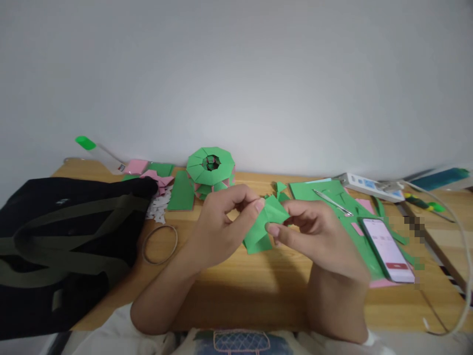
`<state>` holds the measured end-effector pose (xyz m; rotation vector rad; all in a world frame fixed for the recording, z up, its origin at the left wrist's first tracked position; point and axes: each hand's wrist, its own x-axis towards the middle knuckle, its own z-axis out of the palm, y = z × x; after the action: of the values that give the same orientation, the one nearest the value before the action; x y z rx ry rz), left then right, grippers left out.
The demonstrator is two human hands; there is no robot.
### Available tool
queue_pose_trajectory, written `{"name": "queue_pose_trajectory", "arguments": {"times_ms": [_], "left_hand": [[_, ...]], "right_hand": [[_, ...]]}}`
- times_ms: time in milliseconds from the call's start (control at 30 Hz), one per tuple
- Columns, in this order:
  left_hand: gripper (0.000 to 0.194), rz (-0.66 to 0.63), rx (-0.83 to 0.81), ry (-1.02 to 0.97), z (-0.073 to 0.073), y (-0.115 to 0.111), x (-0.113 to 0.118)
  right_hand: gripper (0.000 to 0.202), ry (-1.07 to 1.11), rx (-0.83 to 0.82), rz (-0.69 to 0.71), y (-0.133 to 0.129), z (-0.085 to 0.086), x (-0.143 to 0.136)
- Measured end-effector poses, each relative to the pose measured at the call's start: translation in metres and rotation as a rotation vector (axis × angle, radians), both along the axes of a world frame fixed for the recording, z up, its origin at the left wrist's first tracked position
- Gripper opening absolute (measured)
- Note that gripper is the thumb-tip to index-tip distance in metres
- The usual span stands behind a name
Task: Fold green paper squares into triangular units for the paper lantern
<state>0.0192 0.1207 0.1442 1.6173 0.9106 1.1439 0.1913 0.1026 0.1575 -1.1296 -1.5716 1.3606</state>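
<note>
Between my two hands is a creased piece of green paper (272, 211), partly folded. My left hand (225, 224) pinches its upper left edge between thumb and forefinger. At the right corner, my right hand (312, 229) grips the same paper, thumb in front and fingers behind. Below it, another green paper part (258, 245) shows; whether it is joined to the held piece I cannot tell. Behind my hands stands a round folded-paper model (210, 170) in green and pink. Small green folded pieces (280, 188) lie just beyond my right fingers.
A black bag (74, 246) covers the table's left side, beside a thin ring (159, 245) and white paper scraps (158, 206). On the right are green sheets (306, 191), a silver pen-like tool (332, 202), a phone (386, 249), a power strip (371, 186) and a white cable (463, 236).
</note>
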Motion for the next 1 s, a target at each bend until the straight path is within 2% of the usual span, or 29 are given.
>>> {"name": "queue_pose_trajectory", "arguments": {"times_ms": [167, 367, 633, 733, 800, 900, 1000], "left_hand": [[0.028, 0.010, 0.018, 0.043, 0.001, 0.004, 0.000], [0.037, -0.061, 0.016, 0.128, 0.006, 0.007, -0.007], [0.036, 0.030, 0.161, 0.271, 0.007, 0.006, -0.010], [0.041, -0.067, 0.201, 0.359, 0.009, 0.009, -0.017], [0.044, -0.174, 0.165, 0.353, 0.011, 0.011, -0.020], [0.040, -0.307, 0.046, 0.214, 0.012, 0.012, -0.019], [0.037, -0.345, -0.007, 0.097, 0.011, 0.011, -0.015]], "right_hand": [[0.025, 0.014, -0.048, -0.051, 0.000, 0.000, 0.002], [0.025, 0.031, -0.008, -0.047, -0.003, 0.004, 0.005], [0.022, -0.017, 0.018, -0.108, -0.004, 0.004, 0.000], [0.026, -0.005, 0.012, -0.052, -0.002, 0.003, 0.000], [0.025, 0.015, -0.005, 0.012, 0.000, 0.003, 0.001], [0.020, 0.025, -0.016, 0.107, 0.002, 0.002, 0.002], [0.024, -0.005, -0.006, 0.144, 0.001, 0.000, 0.002]]}}
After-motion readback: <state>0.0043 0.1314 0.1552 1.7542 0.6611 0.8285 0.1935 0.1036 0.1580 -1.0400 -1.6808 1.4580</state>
